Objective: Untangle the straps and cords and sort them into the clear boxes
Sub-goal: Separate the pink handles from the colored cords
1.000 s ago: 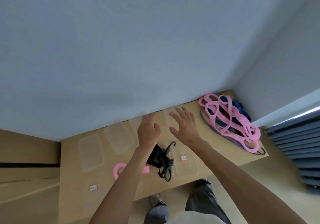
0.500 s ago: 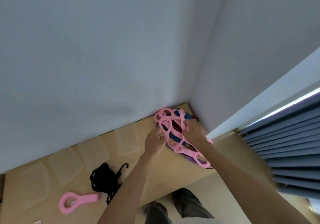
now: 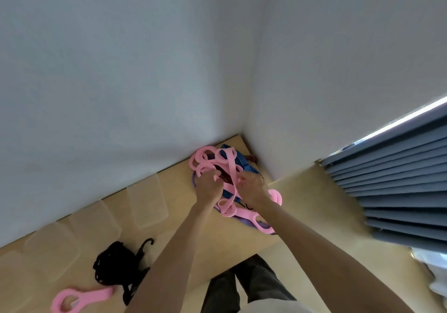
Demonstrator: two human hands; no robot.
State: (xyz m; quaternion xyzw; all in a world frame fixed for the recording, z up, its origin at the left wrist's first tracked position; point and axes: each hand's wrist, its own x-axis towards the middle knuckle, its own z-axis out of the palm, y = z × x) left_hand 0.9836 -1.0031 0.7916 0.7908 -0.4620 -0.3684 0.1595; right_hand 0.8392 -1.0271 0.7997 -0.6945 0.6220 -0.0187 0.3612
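A tangled heap of pink straps (image 3: 227,165), blue striped straps (image 3: 242,164) and a purple cord lies in the table's far right corner. My left hand (image 3: 208,187) has its fingers curled into the pink loops on the heap's left side. My right hand (image 3: 254,187) grips pink strap on the right side. Several clear boxes (image 3: 147,201) line the wall. A black bungee cord bundle with hooks (image 3: 118,268) lies at the front left, and a single pink strap (image 3: 81,298) lies near the front edge.
The wooden table (image 3: 217,245) meets white walls at the back and right. A grey-blue curtain (image 3: 396,182) hangs on the right. My legs in dark trousers (image 3: 249,286) stand at the table's front edge.
The view has swung right, from the boxes to the corner heap. Both hands moved from hovering open over the boxes to the heap, and now grip the pink straps.
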